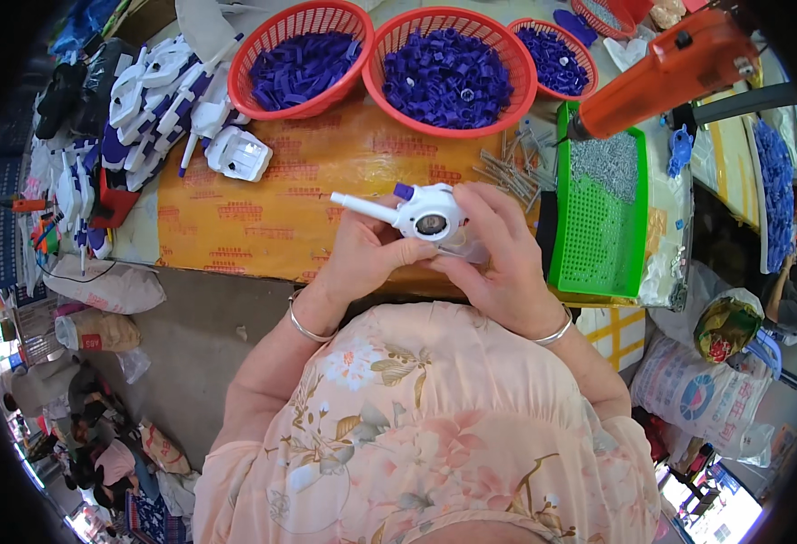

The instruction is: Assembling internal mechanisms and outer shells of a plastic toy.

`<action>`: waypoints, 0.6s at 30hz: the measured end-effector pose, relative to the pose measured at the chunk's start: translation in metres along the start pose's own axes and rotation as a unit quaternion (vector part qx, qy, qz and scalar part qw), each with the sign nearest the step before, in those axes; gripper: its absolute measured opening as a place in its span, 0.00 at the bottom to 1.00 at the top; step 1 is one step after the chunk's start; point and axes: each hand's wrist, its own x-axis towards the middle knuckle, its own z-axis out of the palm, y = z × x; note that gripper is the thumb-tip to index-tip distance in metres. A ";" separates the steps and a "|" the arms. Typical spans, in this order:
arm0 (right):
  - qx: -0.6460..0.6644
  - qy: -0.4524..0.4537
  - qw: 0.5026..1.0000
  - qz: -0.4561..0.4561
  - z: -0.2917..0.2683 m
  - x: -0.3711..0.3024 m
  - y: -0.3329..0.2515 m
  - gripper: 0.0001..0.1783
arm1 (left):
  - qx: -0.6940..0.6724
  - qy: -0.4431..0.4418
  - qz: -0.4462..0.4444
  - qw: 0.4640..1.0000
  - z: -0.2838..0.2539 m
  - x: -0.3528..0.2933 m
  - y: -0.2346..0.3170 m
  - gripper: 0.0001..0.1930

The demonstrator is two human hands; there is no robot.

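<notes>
Over the table's near edge, both hands hold a white plastic housing [438,199] between them. It has a long white tube pointing left, a small purple piece on top and a round dark disc in its face. My left hand [360,257] grips the tube end from below, its thumb pressed under the disc. My right hand [511,261] wraps the housing's right side, fingers over the back. A clear plastic part [467,245] shows under the housing by the right fingers. Another white housing piece [238,153] lies on the table to the left.
Red baskets [312,111] of purple parts line the back. A green tray [602,267] of small metal screws is at right, below an orange power screwdriver [666,72]. Long metal rods [512,172] lie beside it. White-and-purple assemblies [158,100] pile up at left.
</notes>
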 end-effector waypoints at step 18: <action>0.481 0.005 0.853 0.202 -0.008 -0.009 0.000 0.10 | -0.097 0.035 -0.018 0.994 -0.014 -0.010 0.010 0.27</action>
